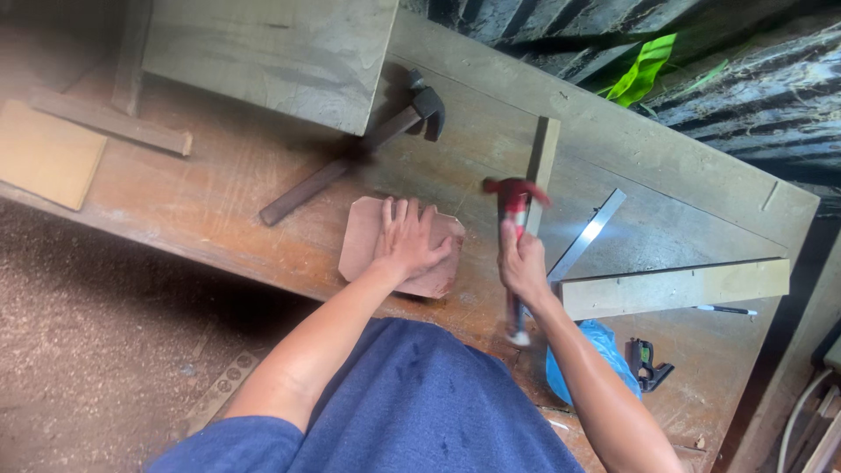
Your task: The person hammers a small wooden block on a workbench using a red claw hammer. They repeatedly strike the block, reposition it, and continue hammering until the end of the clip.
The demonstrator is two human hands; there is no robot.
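Left hand point(408, 238) lies flat on a wood piece point(368, 241) near the surface's point(219, 201) front edge; right hand point(523, 263) grips a red hammer point(513, 200), raised. Nothing yet looks fastened.

The workbench point(219, 193) is reddish brown wood with pale scratches and light sawdust. The small board point(363, 241) under the left hand point(407, 241) is pinkish brown. The hammer point(515, 210) in the right hand point(523, 267) has a red head and a red and grey handle. Another hammer point(350, 158) has a dark grey head and dark brown handle. The wooden strip point(674, 287) is pale yellow-beige. The bag point(604, 342) is bright blue, the shirt point(412, 403) dark blue, the leaf point(644, 68) vivid green.
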